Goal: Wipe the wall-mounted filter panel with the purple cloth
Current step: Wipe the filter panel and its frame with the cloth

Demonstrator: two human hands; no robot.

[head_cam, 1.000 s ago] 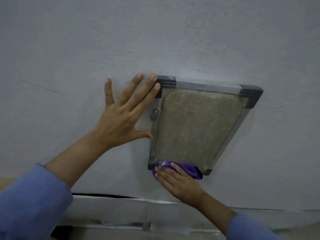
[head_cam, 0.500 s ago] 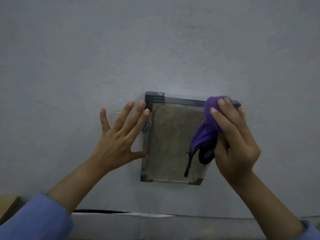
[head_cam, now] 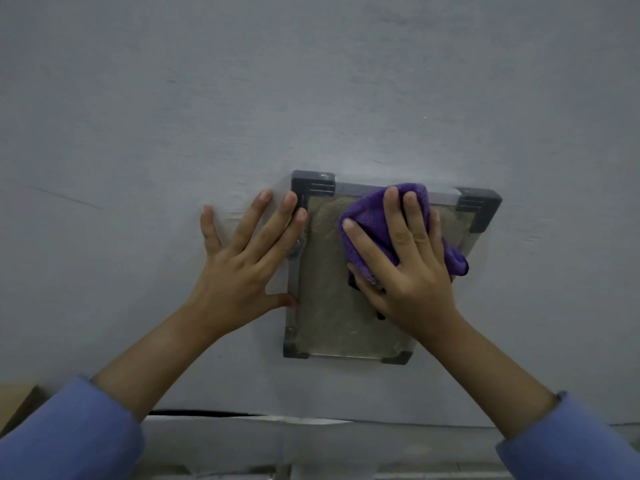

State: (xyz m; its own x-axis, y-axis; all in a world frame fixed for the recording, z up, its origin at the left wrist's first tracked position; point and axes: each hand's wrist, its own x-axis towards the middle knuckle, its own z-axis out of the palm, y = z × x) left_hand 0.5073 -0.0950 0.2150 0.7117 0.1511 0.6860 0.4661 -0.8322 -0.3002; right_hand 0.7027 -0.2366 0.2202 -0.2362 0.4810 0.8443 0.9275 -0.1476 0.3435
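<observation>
The filter panel point(head_cam: 329, 306) hangs on the grey wall, a dusty tan mat in a metal frame with dark grey corner pieces. My right hand point(head_cam: 407, 271) presses the purple cloth point(head_cam: 372, 216) flat against the panel's upper middle, fingers spread over it. The cloth bunches out to the right of my hand and covers part of the top rail. My left hand point(head_cam: 242, 265) lies flat and open on the wall, its fingertips resting on the panel's left frame edge near the upper left corner.
The grey wall point(head_cam: 311, 98) fills most of the view. A pale ledge point(head_cam: 277, 441) runs along its foot below my arms. A brown cardboard corner point(head_cam: 17, 400) shows at the lower left edge.
My right hand carried the cloth from the panel's bottom edge up to its right side, then left onto the upper middle, now pressed flat. My left hand stayed on the left frame.
</observation>
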